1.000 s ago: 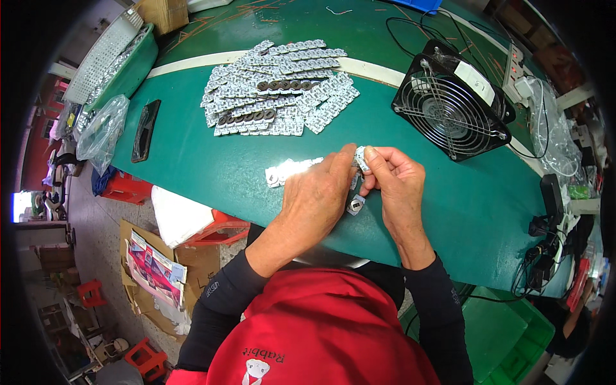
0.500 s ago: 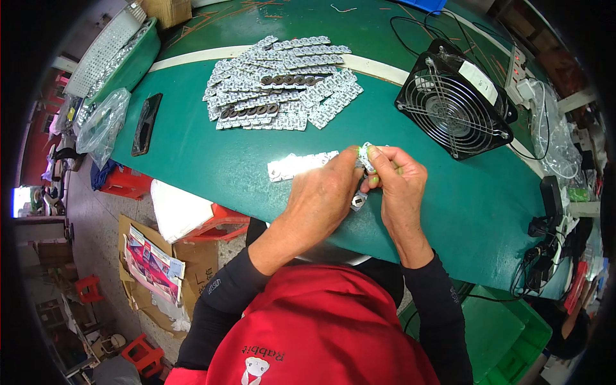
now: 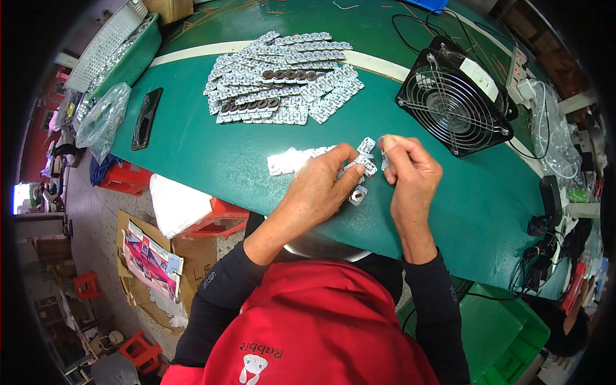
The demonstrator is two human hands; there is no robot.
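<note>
My left hand (image 3: 319, 187) lies low over the table, thumb and forefinger closed on a small white circuit board piece (image 3: 367, 165). Another little white board (image 3: 366, 145) sits just beyond its fingertips. My right hand (image 3: 414, 172) is pinched around a small whitish piece (image 3: 384, 160), mostly covered by the fingers and apart from the left hand's piece. Below the left thumb lies a loose square board (image 3: 358, 195) with a dark centre. A strip of white boards (image 3: 282, 163) extends from under the left hand, glaring in the light.
Farther back is a heap of white board strips (image 3: 256, 80), some with dark round parts. A black fan (image 3: 449, 102) stands at right, a phone (image 3: 147, 119) at left. Beyond the phone are a plastic bag (image 3: 106, 122) and a green basket (image 3: 138, 58). Cables run along the right edge.
My hands have moved apart, the right one shifting right with its small piece. Small boards that were between the fingers now show beside my left fingertips.
</note>
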